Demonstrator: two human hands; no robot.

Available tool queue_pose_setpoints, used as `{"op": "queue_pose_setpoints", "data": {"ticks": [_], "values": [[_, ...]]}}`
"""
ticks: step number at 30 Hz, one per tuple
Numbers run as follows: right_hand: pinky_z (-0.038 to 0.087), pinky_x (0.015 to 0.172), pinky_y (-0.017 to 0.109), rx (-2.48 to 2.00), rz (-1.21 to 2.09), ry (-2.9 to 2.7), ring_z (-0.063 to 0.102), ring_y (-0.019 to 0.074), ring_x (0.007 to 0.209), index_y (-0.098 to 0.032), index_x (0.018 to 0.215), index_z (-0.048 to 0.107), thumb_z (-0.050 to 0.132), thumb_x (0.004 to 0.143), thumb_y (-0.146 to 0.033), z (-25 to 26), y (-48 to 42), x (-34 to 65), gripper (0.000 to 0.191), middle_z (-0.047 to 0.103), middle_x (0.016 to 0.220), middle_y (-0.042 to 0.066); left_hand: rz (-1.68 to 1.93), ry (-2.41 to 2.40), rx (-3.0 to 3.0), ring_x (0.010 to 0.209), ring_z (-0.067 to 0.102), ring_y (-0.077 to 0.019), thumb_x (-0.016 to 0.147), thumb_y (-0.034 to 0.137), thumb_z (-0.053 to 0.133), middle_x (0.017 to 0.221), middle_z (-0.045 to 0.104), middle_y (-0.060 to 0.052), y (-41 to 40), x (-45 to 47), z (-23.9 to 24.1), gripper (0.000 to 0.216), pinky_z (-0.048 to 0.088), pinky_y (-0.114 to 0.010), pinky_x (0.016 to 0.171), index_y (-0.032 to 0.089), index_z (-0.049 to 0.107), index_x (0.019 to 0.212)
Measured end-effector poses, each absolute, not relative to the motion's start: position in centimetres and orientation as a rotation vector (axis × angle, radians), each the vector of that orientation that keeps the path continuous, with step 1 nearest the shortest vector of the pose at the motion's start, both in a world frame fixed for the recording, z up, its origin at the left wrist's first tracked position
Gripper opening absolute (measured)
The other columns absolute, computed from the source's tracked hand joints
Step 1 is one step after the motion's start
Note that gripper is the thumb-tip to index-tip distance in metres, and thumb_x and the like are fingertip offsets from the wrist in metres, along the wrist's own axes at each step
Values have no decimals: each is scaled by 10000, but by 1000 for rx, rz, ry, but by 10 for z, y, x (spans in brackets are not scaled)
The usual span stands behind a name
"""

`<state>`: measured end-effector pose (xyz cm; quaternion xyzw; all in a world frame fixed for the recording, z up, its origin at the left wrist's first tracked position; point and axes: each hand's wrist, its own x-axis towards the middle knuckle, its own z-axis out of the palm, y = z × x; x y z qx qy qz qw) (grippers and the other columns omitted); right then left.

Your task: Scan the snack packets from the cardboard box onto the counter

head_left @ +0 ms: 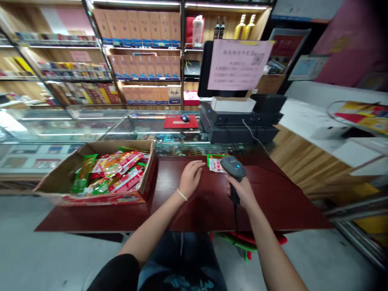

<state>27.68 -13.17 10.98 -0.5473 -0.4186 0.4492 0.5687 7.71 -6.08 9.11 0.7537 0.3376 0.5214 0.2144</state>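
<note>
My right hand (pixel 242 192) grips the handle of a dark barcode scanner (pixel 233 167), its head with a blue light held over a small green, white and red snack packet (pixel 214 163) lying on the dark red table (pixel 273 202). My left hand (pixel 190 176) rests palm down on the table just left of that packet, fingers loosely curled, holding nothing, a thin band on its wrist. The scanner's cable runs down along my right forearm.
An open cardboard box (pixel 60 178) of several red and green snack packets stands at the table's left. Behind is a glass counter (pixel 121 129) with a red mouse pad (pixel 181 121), a black cash register (pixel 242 121) and a pink notice (pixel 239 64). Shelves of goods line the back wall.
</note>
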Motion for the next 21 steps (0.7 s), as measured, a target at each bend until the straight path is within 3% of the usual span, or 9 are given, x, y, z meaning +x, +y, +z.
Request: {"op": "queue_pose_setpoints", "data": {"ticks": [5,10,15,21], "values": [[371,320,217,-1239,1139,-1109,467,102,315,-180,753,583,754,720,-495,116,-99,223,360,524,469,-51,1581,1149,2082,1151,579,-199,956,231,458,1186,640,-90,-75,-10,124,264,453,-401,1038,229,638,1150],[363,332,212,-1181,1196,-1256,472,100,328,-176,672,583,738,733,-492,126,-70,166,358,523,458,-36,1626,1380,2105,1130,583,-196,951,231,476,1163,651,-80,-82,-86,133,261,453,-380,1023,224,621,1168],[375,347,214,-1122,1241,-1356,476,100,339,-179,566,540,724,760,-486,129,-52,127,407,512,443,-23,1518,1704,2130,1116,580,-210,936,236,494,1160,642,-86,-74,-155,132,288,454,-372,1004,223,587,1208],[375,345,217,-1058,1322,-1385,471,99,338,-178,604,551,736,755,-478,129,-39,92,383,517,462,-28,1230,2135,2051,1122,551,-277,836,279,624,1107,604,-145,-42,-241,118,324,435,-428,1005,147,589,1130]]}}
